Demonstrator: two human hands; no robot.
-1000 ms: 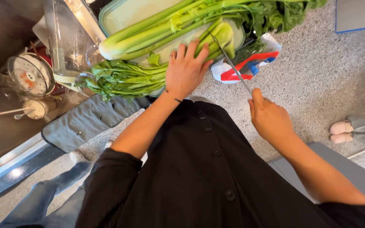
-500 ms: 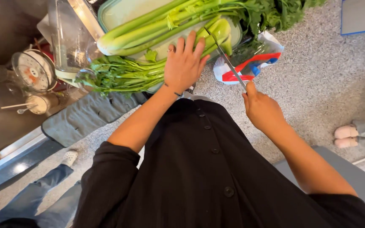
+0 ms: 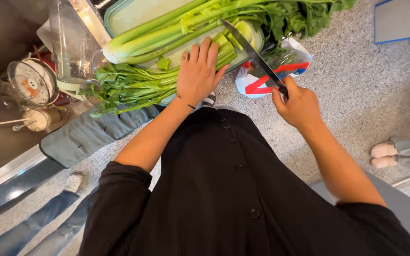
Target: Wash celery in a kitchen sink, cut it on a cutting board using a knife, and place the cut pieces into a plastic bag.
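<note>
My left hand [image 3: 198, 72] lies flat, fingers spread, on a bunch of celery stalks [image 3: 167, 33] that rests across a pale green cutting board [image 3: 131, 14]. A second leafy bunch [image 3: 124, 90] sits just left of that hand. My right hand [image 3: 297, 102] grips the dark handle of a long kitchen knife [image 3: 247, 50], whose blade angles up and left, its tip over the cut ends of the stalks near my left fingertips.
A sink [image 3: 5, 142] with a strainer [image 3: 29, 83], a cup and spoon lies at the left. A clear jug [image 3: 74, 47] stands by the board. A grey mat [image 3: 91, 135] and a white, red and blue bag [image 3: 271, 76] lie on the speckled counter. Another person's feet [image 3: 385, 156] show at right.
My right hand and the knife have shifted slightly to the left, bringing the blade further over the stalk ends. My left hand stays pressed on the celery.
</note>
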